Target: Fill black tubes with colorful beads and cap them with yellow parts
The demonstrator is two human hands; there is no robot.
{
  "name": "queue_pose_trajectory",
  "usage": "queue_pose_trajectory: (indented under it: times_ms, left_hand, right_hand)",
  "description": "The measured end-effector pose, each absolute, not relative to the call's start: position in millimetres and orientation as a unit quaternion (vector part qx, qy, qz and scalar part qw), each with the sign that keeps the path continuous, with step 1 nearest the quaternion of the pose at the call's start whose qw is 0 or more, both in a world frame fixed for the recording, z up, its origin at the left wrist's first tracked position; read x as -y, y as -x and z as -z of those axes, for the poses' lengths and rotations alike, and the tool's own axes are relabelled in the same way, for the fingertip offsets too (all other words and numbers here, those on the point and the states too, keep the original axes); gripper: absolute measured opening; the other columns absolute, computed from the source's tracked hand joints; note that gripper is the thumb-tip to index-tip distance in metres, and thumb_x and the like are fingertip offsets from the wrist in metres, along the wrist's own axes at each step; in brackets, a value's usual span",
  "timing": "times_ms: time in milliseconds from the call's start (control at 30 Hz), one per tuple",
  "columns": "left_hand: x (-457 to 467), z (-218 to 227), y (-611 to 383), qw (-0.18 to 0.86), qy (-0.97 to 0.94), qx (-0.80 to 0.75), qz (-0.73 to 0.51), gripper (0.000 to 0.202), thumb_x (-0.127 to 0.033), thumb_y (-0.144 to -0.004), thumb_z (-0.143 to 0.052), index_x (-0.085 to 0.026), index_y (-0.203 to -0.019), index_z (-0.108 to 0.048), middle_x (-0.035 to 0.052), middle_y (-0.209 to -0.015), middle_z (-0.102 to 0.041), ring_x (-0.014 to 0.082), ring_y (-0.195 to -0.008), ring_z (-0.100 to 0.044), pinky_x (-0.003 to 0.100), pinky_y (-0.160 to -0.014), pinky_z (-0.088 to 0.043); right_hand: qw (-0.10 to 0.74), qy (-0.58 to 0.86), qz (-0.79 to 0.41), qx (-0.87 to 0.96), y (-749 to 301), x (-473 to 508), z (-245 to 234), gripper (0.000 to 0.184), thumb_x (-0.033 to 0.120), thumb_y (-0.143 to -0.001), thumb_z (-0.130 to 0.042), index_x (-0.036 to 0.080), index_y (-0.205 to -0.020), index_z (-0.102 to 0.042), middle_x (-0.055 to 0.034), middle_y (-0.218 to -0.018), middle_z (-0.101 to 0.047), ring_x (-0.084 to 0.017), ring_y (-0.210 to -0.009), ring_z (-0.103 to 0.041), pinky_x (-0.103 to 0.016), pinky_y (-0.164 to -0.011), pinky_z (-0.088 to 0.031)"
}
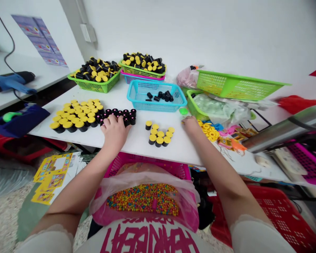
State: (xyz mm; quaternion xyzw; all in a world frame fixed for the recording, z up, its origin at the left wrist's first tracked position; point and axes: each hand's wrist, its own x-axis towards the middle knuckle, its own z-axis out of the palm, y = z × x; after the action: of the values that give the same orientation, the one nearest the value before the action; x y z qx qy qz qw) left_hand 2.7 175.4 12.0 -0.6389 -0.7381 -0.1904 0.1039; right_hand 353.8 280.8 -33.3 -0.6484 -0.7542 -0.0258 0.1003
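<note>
My left hand (115, 130) is over the right part of a cluster of small black cylindrical containers (118, 113) with pinkish centres on top. Its fingers bend down around a container at the near edge; the fingertips are partly hidden. To the left stand rows of black containers with yellow caps (76, 114). A smaller group of yellow-capped containers (160, 134) stands between my hands. My right hand (191, 125) rests at the edge of a pile of yellow ring-like pieces (210, 131). Its fingers are pressed together, with a bit of yellow at the tips.
A blue basket (134, 103) holds loose black containers. Two green baskets (105, 88) (162, 74) behind are heaped with yellow-capped ones. A bag of colourful beads (144, 200) lies in a pink basket against my body. A tape dispenser (18, 119) sits left; a bright green disc (183, 111) lies near my right hand.
</note>
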Motion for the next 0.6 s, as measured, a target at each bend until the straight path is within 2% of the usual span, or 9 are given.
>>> queue_pose_trajectory:
  times_ms: [100,233,300,400,500,600]
  left_hand:
    - [-177.5,-9.3,0.0,0.129,0.611,0.764,0.160,0.046,-0.049,-0.089,-0.053,-0.013,-0.117,-0.060,0.0237,-0.127,-0.049,0.0429,-0.113,-0.045,0.050,-0.084,-0.041]
    - [-179.7,0.2,-1.1,0.144,0.615,0.763,0.136,0.045,-0.049,-0.086,-0.055,-0.012,-0.112,-0.060,0.0235,-0.129,-0.047,0.0418,-0.112,-0.045,0.049,-0.083,-0.041]
    - [-181.2,4.6,-1.4,0.143,0.622,0.758,0.135,0.042,-0.044,-0.085,-0.057,-0.012,-0.111,-0.059,0.0234,-0.127,-0.048,0.0418,-0.112,-0.045,0.050,-0.085,-0.041]
    - [-182.2,7.3,-2.3,0.125,0.636,0.748,0.143,0.034,-0.035,-0.085,-0.057,-0.011,-0.108,-0.059,0.0246,-0.125,-0.050,0.0428,-0.111,-0.046,0.052,-0.084,-0.041]
    - [-178.1,0.7,-5.9,0.099,0.645,0.739,0.166,0.026,-0.030,-0.084,-0.056,-0.012,-0.104,-0.058,0.0257,-0.125,-0.051,0.0447,-0.114,-0.045,0.055,-0.084,-0.041]
    - [-166.0,-16.4,-12.6,0.011,0.687,0.696,0.206,0.017,-0.026,-0.084,-0.058,-0.016,-0.098,-0.054,0.0204,-0.120,-0.056,0.0391,-0.114,-0.050,0.054,-0.087,-0.042]
  right_hand:
    - [0.155,0.648,0.034,0.745,-352.2,-280.6,31.8,0.017,0.010,-0.081,-0.055,0.013,-0.075,-0.070,-0.0144,-0.090,-0.065,-0.024,-0.092,-0.054,-0.036,-0.085,-0.044]
    - [0.259,0.641,0.072,0.719,-346.6,-268.7,14.2,0.021,0.017,-0.088,-0.049,0.013,-0.092,-0.069,-0.0143,-0.101,-0.064,-0.024,-0.097,-0.058,-0.038,-0.092,-0.046]
    - [0.349,0.626,0.100,0.690,-339.4,-254.4,-1.5,0.024,0.023,-0.092,-0.046,0.014,-0.097,-0.067,-0.0146,-0.105,-0.063,-0.025,-0.098,-0.059,-0.041,-0.092,-0.046]
    - [0.529,0.560,0.095,0.631,-320.7,-223.6,-29.2,0.024,0.037,-0.092,-0.052,0.017,-0.094,-0.066,-0.0111,-0.097,-0.063,-0.022,-0.087,-0.061,-0.040,-0.082,-0.051]
    - [0.649,0.485,-0.016,0.586,-294.1,-186.6,-54.5,0.027,0.046,-0.091,-0.055,0.020,-0.095,-0.063,-0.0047,-0.085,-0.062,-0.016,-0.073,-0.061,-0.033,-0.068,-0.052]
    - [0.682,0.434,-0.217,0.548,-264.3,-149.5,-67.9,0.023,0.044,-0.086,-0.066,0.022,-0.090,-0.061,0.0019,-0.071,-0.057,-0.009,-0.052,-0.053,-0.023,-0.049,-0.044]
